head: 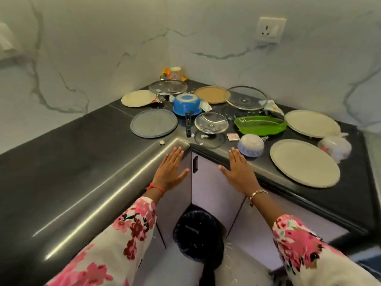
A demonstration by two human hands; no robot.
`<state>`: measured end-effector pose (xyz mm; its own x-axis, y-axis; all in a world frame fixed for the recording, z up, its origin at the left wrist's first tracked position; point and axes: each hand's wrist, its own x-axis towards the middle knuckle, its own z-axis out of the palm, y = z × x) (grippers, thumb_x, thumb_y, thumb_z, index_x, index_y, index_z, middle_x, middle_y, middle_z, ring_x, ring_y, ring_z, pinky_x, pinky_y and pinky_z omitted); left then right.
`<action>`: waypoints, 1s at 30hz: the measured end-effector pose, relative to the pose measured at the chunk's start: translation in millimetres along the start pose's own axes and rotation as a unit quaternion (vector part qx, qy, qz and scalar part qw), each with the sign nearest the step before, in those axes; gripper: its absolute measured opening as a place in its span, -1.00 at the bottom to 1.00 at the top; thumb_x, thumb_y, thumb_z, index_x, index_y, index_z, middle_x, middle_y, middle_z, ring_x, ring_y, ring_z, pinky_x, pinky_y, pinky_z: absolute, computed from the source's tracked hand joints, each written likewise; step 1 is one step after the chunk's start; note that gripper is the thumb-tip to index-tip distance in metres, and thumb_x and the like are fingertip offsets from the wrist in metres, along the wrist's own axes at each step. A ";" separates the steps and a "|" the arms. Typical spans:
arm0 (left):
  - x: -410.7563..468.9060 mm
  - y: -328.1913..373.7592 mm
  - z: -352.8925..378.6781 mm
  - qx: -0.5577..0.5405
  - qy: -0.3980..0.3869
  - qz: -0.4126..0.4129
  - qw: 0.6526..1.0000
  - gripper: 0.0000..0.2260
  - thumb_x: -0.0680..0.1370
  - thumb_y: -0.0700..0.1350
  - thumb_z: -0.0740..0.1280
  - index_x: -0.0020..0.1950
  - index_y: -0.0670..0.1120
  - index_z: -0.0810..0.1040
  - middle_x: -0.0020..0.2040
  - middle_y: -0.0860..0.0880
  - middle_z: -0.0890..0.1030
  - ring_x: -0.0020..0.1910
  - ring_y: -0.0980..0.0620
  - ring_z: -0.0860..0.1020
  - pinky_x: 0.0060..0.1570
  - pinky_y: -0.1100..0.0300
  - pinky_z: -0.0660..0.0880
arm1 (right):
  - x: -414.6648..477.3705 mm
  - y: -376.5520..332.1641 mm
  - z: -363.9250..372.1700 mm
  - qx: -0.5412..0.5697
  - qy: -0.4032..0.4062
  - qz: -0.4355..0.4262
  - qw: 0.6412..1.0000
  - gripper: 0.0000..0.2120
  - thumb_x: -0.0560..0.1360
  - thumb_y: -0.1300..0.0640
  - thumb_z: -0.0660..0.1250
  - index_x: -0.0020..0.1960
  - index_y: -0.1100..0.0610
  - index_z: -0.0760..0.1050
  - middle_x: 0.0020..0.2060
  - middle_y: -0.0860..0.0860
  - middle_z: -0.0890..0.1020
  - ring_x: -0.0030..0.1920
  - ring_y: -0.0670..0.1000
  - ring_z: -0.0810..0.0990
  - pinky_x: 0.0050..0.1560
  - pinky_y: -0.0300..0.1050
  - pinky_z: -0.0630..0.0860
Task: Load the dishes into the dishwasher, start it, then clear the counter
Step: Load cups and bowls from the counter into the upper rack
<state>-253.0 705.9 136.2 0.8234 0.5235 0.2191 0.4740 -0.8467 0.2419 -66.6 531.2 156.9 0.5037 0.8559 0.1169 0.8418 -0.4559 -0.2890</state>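
Head view: left hand [171, 169] and right hand [240, 172] flat, fingers [175, 155] straight, empty, at bench [72, 145] edge, apparently poised to collect plates [304, 163].

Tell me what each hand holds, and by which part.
Nothing is held. The left hand and the right hand are both flat and open at the edge of the counter. The upturned bowl beside the right hand is in no grip.
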 end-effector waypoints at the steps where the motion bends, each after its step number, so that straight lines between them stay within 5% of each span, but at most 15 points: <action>1: 14.4 -10.6 -1.4 -0.004 -0.001 -0.007 1.000 -0.20 0.39 0.29 -0.14 0.52 -0.15 0.05 0.54 -0.07 0.04 0.52 0.03 -0.07 0.42 0.20 -0.23 | 21.9 -1.6 -2.9 0.006 0.003 -0.003 1.000 -0.25 0.55 -0.25 0.01 0.51 0.26 -0.01 0.51 0.14 0.04 0.52 0.07 -0.04 0.48 -0.12 -0.11; 8: 120.4 -82.0 -20.7 -0.014 0.021 -0.095 0.995 -0.41 0.58 0.08 0.19 0.51 -0.16 0.09 0.53 -0.10 0.06 0.52 -0.01 -0.04 0.46 0.08 -0.14 | 189.6 -4.1 -23.9 -0.016 0.004 -0.070 0.997 -0.36 0.60 -0.10 0.06 0.50 0.29 0.00 0.50 0.18 0.06 0.52 0.08 -0.03 0.48 -0.11 -0.10; 15: 204.1 -173.6 -34.2 -0.008 0.009 -0.163 0.987 -0.23 0.44 0.31 -0.06 0.50 -0.17 0.13 0.53 -0.11 0.09 0.52 -0.03 -0.02 0.46 0.09 -0.13 | 335.0 -19.4 -23.2 0.019 -0.010 -0.088 0.996 -0.42 0.59 -0.06 0.11 0.47 0.28 0.10 0.46 0.21 0.18 0.49 0.13 0.09 0.47 -0.09 0.00; 19: 264.5 -225.4 -36.0 -0.025 0.030 -0.178 0.983 -0.45 0.59 0.04 0.19 0.49 -0.19 0.15 0.52 -0.14 0.11 0.51 -0.06 0.02 0.46 0.07 -0.09 | 411.0 -32.7 -14.6 0.030 -0.024 -0.080 0.996 -0.43 0.60 -0.04 0.10 0.46 0.29 0.12 0.46 0.21 0.18 0.48 0.14 0.10 0.46 -0.08 0.02; 26: 384.4 -332.1 -31.1 -0.042 0.017 -0.194 0.980 -0.53 0.59 -0.07 0.21 0.46 -0.17 0.22 0.49 -0.13 0.20 0.49 -0.07 0.11 0.45 0.08 -0.02 | 552.2 -57.0 17.5 0.061 -0.040 -0.061 0.995 -0.45 0.61 -0.05 0.05 0.46 0.29 0.14 0.46 0.17 0.19 0.49 0.09 0.08 0.43 -0.08 0.07; 30: 440.9 -393.7 -28.8 -0.056 0.002 -0.189 0.980 -0.58 0.55 -0.22 0.24 0.40 -0.22 0.30 0.42 -0.19 0.31 0.42 -0.16 0.26 0.42 0.07 0.13 | 623.1 -69.8 31.4 0.087 -0.040 -0.050 0.994 -0.46 0.60 -0.07 0.06 0.43 0.28 0.18 0.41 0.16 0.28 0.42 0.11 0.25 0.39 -0.02 0.20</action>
<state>-85.6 1272.8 164.8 0.5934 0.7990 0.0976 0.7079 -0.5757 0.4093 182.4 1104.0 220.1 0.3967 0.9145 0.0798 0.8368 -0.3244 -0.4411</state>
